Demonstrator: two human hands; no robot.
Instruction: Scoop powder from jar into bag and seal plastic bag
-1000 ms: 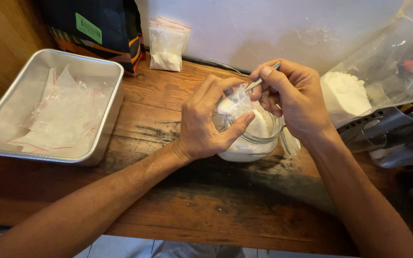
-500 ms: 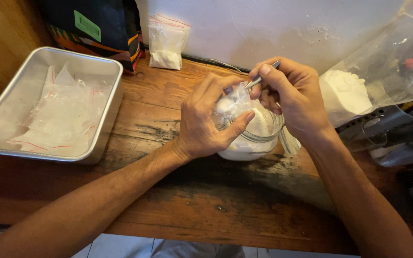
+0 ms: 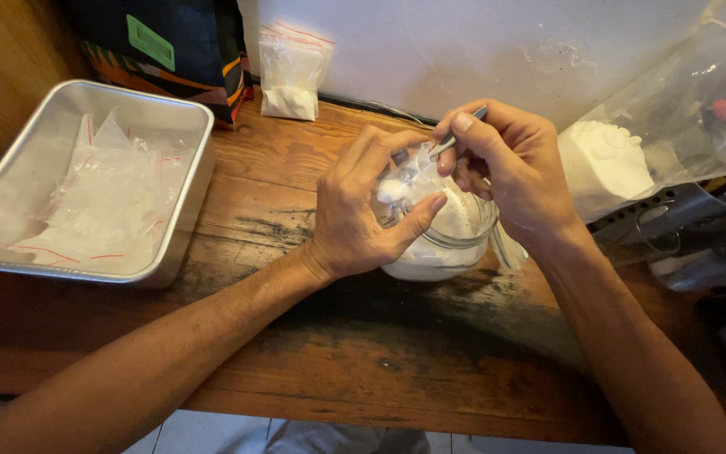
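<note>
Spoon [image 3: 457, 139], pinched in right hand [image 3: 510, 172], angles down-left into small clear bag [image 3: 405, 181] gripped by left hand [image 3: 363, 210] above jar [image 3: 447, 244].

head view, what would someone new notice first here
At the centre, the left hand pinches a small clear plastic bag open over a glass jar of white powder, while the right hand tips a thin metal spoon into it. To the left on the worn wooden table sits a rectangular metal tray of empty clear bags, and at the right edge lies a large clear bag of white powder.
</note>
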